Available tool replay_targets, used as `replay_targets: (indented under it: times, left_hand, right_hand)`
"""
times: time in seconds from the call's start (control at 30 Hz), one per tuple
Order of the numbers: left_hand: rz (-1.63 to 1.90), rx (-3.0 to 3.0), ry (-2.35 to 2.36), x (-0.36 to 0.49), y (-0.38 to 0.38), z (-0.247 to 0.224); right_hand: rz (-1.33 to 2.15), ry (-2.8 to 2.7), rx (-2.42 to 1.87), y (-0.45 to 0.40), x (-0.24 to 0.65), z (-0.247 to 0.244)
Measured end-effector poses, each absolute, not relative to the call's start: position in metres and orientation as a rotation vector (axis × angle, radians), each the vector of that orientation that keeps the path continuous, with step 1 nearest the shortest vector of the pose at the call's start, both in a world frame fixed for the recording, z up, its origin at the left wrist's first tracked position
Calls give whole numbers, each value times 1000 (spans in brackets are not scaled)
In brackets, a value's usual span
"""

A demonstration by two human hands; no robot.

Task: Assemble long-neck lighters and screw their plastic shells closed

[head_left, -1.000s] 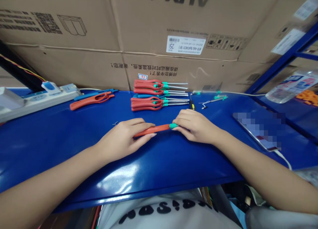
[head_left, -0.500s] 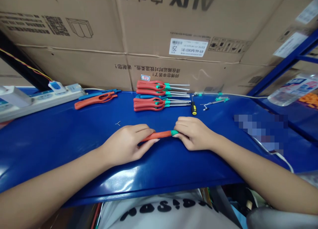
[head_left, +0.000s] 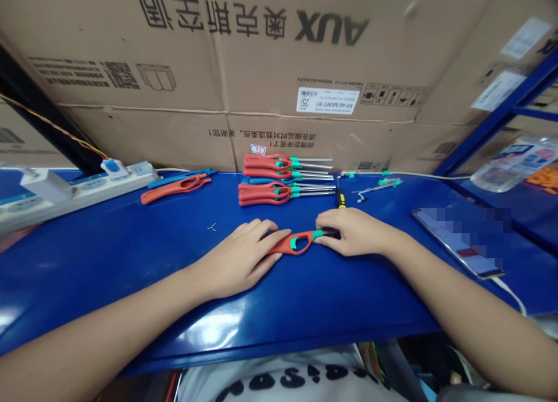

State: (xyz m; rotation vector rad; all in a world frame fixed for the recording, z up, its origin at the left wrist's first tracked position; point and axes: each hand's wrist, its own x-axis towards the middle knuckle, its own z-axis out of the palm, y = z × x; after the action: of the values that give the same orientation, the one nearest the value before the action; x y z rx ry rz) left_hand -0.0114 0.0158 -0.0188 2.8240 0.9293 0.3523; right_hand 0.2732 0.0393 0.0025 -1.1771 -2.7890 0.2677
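Observation:
A red gas lighter (head_left: 284,246) with a green trigger and green collar lies level across the middle, above the blue table. Closed around its handle end is my left hand (head_left: 244,253). My right hand (head_left: 360,232) pinches the collar end, where a dark barrel part runs under the fingers; its far end is hidden. Behind my hands is a pile of red lighters (head_left: 264,194) with metal barrels pointing right, a blue one among them. Just beyond my right hand lies a black and yellow screwdriver (head_left: 340,198).
Red (head_left: 168,191) and blue handle shells lie back left beside a white power strip (head_left: 82,187). A small forked metal piece (head_left: 211,227) rests left of centre. Green parts with wires (head_left: 387,182) lie behind right. A phone (head_left: 453,245) and a cardboard wall (head_left: 244,70) border the space.
The lighter has rolled from its narrow edge so that its trigger loop faces me. My right hand has shifted slightly right, and the dark barrel part now shows. My view has tilted up a little.

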Motion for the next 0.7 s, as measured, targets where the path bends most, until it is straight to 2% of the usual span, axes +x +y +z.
replay_targets:
  times: [0.2, 0.33, 0.47, 0.57, 0.7]
  left_hand:
    - [351, 2839, 1111, -15, 16, -13]
    - [299, 2816, 1298, -17, 13, -8]
    - [288, 2755, 1355, -18, 6, -8]
    - [335, 2690, 1303, -19, 2, -11]
    - [369, 2650, 1261, -18, -1, -12]
  right_hand:
    - [192, -2495, -1319, 53, 291, 2]
    - [-7, -2286, -1715, 65, 299, -9]
    - [-43, -2162, -1962, 72, 300, -21]
    - [-43, -2106, -2011, 79, 303, -30]
    - [-92, -2045, -1845, 82, 307, -27]
